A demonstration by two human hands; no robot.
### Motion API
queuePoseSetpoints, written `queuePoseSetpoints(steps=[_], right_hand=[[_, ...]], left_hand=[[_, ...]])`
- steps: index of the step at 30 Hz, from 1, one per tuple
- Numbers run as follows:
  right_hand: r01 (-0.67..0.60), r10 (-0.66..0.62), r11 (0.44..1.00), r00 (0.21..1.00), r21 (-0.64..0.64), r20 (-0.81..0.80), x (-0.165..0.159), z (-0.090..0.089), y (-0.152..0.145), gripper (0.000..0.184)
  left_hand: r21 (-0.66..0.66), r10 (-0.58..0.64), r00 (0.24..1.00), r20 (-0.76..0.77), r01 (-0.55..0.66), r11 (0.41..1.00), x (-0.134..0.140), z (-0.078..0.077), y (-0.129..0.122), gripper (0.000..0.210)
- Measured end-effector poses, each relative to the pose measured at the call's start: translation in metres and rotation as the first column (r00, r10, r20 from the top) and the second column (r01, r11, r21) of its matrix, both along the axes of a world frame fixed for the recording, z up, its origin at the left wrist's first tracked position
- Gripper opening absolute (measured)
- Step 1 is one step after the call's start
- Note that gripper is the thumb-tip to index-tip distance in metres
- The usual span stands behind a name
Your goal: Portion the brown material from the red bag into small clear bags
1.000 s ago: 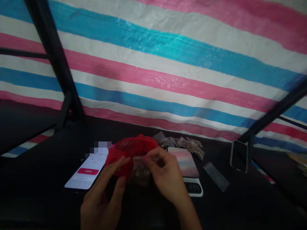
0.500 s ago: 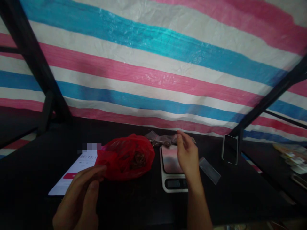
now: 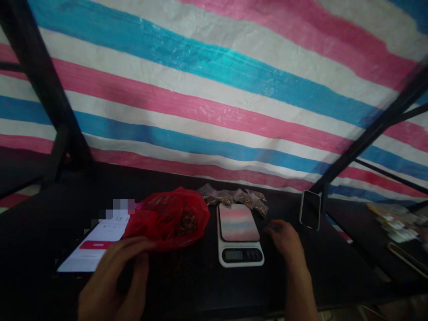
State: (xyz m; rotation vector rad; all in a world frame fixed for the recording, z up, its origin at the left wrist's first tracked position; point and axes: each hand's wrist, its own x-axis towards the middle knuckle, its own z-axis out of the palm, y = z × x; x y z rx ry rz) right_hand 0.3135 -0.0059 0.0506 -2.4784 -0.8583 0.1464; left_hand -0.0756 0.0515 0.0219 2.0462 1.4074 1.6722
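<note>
My left hand is at the near left side of a red plastic bag, fingers bent and thumb apart, fingertips at the bag's edge. Brown, dry-looking pieces lie inside the bag's mouth. My right hand is low over the table, right of a white digital scale. Its fingertips are pinched at the corner of a small clear plastic bag, mostly hidden under the hand. Nothing lies on the scale's shiny plate, and its display is lit but too blurred to read.
Several small filled zip bags lie behind the scale. A phone showing a timer is on the left, partly under the red bag. Another phone leans upright at right, near a dark frame post. Striped sheeting hangs behind the black table.
My right hand has moved from above the scale plate down to the right, onto the clear bag, uncovering the scale and filled bags. My left hand stays by the red bag.
</note>
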Motion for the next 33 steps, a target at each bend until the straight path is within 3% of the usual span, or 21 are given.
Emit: queuePoseSetpoints(steps=[3,5,10,15,22,29,33], right_hand=[[-0.011,0.011,1.000,1.000,-0.024,-0.003,-0.002,-0.004,0.000,0.029],[-0.028,0.028,0.999,1.000,-0.019,-0.001,-0.003,-0.005,-0.002,0.032],[-0.097,0.095,0.995,0.995,0.040,0.027,-0.003,-0.010,-0.009,0.030],[-0.186,0.184,0.970,0.983,0.155,0.028,0.000,-0.010,-0.013,0.014],[-0.406,0.448,0.841,0.893,0.357,-0.039,-0.011,-0.004,-0.006,0.043],[-0.409,0.468,0.819,0.882,0.402,-0.058,-0.010,0.004,-0.017,0.047],[-0.428,0.489,0.799,0.871,0.423,-0.041,-0.018,0.025,-0.023,0.041]], left_hand=[[0.098,-0.298,0.943,-0.150,0.314,0.944,0.036,0.004,-0.016,0.023],[0.076,-0.364,0.893,-0.266,0.396,0.915,0.064,0.003,-0.024,0.028],[-0.062,-0.308,0.860,-0.407,0.311,0.948,0.116,-0.010,-0.033,0.041],[-0.119,-0.273,0.845,-0.459,0.246,0.962,0.136,-0.020,-0.028,0.051],[-0.187,-0.345,0.848,-0.403,0.292,0.938,0.143,-0.021,-0.027,0.051],[-0.180,-0.330,0.875,-0.355,0.282,0.942,0.141,-0.020,-0.035,0.047],[-0.210,-0.328,0.923,-0.201,0.286,0.935,0.133,-0.015,-0.037,0.038]])
